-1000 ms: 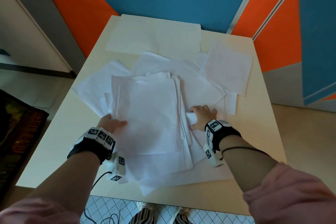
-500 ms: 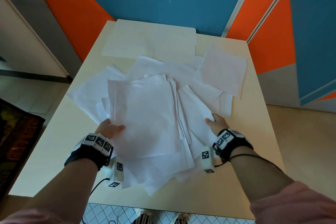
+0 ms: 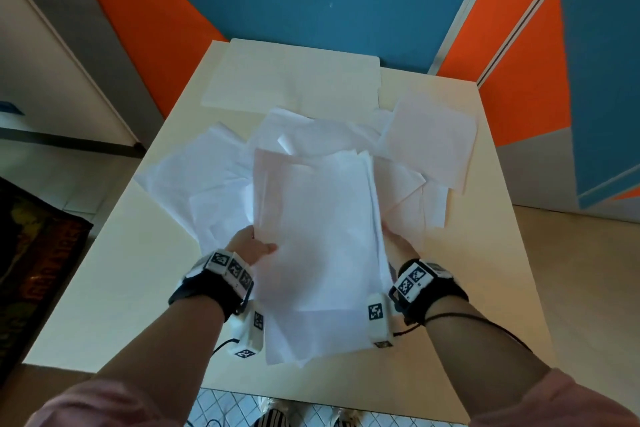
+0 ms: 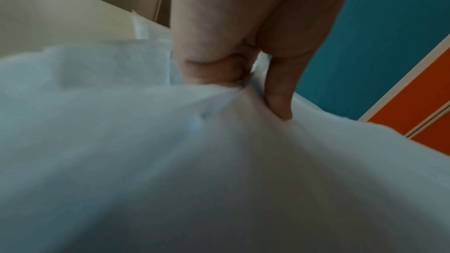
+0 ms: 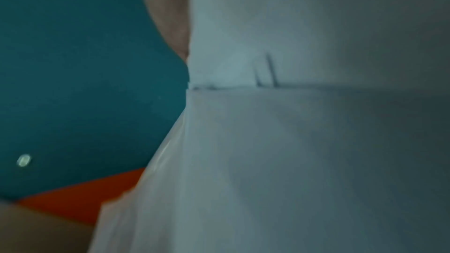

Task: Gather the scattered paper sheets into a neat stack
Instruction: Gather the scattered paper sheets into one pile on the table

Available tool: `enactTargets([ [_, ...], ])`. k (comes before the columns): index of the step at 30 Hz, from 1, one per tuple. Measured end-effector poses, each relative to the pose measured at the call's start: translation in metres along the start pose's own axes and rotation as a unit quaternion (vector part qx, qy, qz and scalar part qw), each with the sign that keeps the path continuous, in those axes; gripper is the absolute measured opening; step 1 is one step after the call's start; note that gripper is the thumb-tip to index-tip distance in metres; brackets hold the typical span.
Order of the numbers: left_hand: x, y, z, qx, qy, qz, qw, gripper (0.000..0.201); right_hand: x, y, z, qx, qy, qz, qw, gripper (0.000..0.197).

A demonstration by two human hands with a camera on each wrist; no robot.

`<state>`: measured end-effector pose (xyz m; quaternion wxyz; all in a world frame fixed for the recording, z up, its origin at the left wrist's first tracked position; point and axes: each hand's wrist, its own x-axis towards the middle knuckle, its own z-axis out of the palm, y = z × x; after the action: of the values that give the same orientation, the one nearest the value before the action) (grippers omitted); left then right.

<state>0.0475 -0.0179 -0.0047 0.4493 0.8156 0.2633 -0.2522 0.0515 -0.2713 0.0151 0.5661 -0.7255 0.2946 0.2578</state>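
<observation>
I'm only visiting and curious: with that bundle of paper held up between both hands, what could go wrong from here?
The bundle is uneven, with lower sheets sticking out toward the person, so some may slip free. The left hand pinches only its edge, where the paper already puckers and could crease. The right hand is mostly hidden, so its hold is uncertain. Loose sheets on the table could be swept off.

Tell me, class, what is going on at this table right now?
A person is gathering loose paper. The left hand pinches one side of a bundle of sheets, thumb on top; the right hand is at the opposite side, its fingers hidden behind the paper. More scattered sheets lie spread on the table, beyond and beside the bundle, not yet collected.
</observation>
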Motion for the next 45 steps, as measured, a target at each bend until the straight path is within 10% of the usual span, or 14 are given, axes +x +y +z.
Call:
enactTargets([
  [4, -0.001, 0.002, 0.0, 0.05, 0.023, 0.002, 0.998, 0.065, 0.0, -0.007, -0.013, -0.061, 0.012, 0.05, 0.997, 0.111],
  [9, 0.0, 0.0, -0.024, 0.036, 0.114, 0.014, 0.993, 0.032, 0.01, 0.0, -0.008, -0.165, -0.015, -0.015, 0.986, 0.052],
  [14, 0.008, -0.021, -0.053, 0.181, 0.215, -0.046, 0.959, 0.066, 0.007, 0.004, -0.048, -0.078, 0.023, 0.004, 0.997, 0.035],
  [21, 0.028, 0.0, -0.073, 0.285, 0.11, 0.033, 0.952, 0.092, 0.008, 0.026, -0.061, -0.029, 0.042, 0.028, 0.998, 0.038],
  [27, 0.033, 0.006, -0.07, 0.356, 0.095, -0.012, 0.929, 0.086, 0.009, 0.038, -0.058, -0.056, -0.033, 0.022, 0.998, 0.073],
  [29, 0.035, 0.01, -0.071, 0.349, 0.094, -0.016, 0.932, 0.078, 0.0, 0.035, -0.062, -0.027, -0.028, 0.019, 0.999, 0.058],
  [37, 0.044, 0.055, -0.035, 0.192, 0.119, 0.071, 0.971, 0.045, 0.002, 0.046, -0.1, 0.101, 0.136, 0.028, 0.985, 0.049],
  [45, 0.056, 0.104, 0.005, 0.105, 0.063, 0.041, 0.992, 0.058, 0.017, 0.055, -0.107, 0.053, 0.203, 0.042, 0.977, 0.05],
])
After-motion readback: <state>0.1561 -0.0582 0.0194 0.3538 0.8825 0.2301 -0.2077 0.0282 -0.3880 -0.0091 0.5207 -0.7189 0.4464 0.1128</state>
